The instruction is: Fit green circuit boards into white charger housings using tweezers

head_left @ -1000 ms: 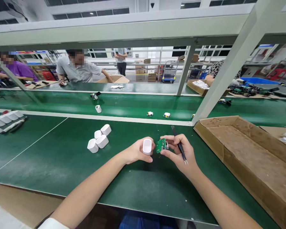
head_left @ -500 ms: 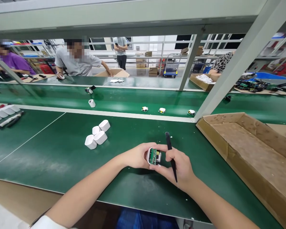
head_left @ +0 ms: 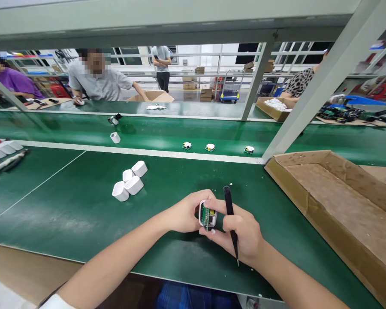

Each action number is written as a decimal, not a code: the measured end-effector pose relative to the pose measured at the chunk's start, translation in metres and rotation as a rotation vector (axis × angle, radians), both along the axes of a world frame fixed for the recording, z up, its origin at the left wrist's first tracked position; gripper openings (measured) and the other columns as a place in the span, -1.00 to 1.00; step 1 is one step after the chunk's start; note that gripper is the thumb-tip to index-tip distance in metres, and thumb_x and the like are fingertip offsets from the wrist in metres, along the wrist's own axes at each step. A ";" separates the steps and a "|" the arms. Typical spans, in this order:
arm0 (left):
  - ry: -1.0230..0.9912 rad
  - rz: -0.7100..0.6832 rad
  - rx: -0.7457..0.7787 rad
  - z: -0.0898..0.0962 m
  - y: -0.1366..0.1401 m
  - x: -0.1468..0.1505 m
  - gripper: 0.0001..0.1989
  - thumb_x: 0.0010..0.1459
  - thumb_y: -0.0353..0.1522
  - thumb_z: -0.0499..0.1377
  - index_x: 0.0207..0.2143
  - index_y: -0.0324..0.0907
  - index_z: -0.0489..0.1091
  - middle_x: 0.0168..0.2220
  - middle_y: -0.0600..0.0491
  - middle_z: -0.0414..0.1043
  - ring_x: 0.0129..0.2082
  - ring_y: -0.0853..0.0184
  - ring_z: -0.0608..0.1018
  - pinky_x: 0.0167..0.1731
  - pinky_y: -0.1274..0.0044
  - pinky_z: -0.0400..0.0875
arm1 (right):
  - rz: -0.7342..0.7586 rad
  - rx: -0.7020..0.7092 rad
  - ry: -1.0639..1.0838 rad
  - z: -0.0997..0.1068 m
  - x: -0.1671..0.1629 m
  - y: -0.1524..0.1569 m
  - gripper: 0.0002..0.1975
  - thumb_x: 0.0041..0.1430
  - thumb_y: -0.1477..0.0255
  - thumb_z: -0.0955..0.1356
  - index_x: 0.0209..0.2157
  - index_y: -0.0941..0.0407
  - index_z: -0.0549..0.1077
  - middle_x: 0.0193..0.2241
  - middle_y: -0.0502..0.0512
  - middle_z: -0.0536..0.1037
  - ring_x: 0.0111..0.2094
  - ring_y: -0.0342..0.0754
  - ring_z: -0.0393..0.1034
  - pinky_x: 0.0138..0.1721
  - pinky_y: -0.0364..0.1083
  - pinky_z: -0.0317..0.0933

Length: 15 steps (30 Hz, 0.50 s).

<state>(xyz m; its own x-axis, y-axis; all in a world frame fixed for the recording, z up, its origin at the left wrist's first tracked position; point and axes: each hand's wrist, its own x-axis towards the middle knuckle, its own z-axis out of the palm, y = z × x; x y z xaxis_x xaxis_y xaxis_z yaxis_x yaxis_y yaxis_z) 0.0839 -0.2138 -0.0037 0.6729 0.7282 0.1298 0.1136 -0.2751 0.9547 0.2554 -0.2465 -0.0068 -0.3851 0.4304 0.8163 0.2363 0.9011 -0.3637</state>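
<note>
I report one change: the circuit board (head_left: 205, 218) and white case (head_left: 200, 210), apart a second ago, now meet — I judge the fitting underway. The left hand (head_left: 186, 213) cups the case; the right hand (head_left: 243, 230) grips black tweezers (head_left: 228, 201), its fingertips at the board. Green face left, yellow part right, it sits partly in the mouth. Farther left — four spare cases (head_left: 134, 185).

From the head, the view faces forward and down over the bench (head_left: 67, 201), seemingly close.

The circuit board (head_left: 206, 218) is green, its casing (head_left: 200, 213) white, the tweezers (head_left: 228, 201) black, the cardboard tray (head_left: 336, 193) brown.
</note>
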 end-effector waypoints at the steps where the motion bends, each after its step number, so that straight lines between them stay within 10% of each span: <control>1: -0.001 0.004 0.039 0.002 -0.001 0.000 -0.72 -0.19 -0.54 0.23 -0.46 -0.20 0.15 -0.43 0.17 0.17 -0.48 0.50 0.23 -0.54 0.63 0.08 | 0.006 0.014 -0.006 0.001 0.000 -0.001 -0.70 0.04 0.60 0.43 -0.38 0.07 0.20 -0.07 0.21 0.49 -0.21 -0.08 0.47 -0.29 -0.14 0.39; 15: 0.014 0.043 0.303 0.006 -0.005 -0.001 -0.72 -0.17 -0.53 0.24 -0.34 -0.19 0.28 -0.34 0.10 0.23 -0.35 0.40 0.33 -0.39 0.57 0.24 | -0.020 0.115 -0.064 0.003 -0.004 -0.001 -0.79 0.07 0.58 0.40 -0.38 0.09 0.27 -0.18 0.21 0.56 -0.03 0.07 0.40 -0.02 0.12 0.31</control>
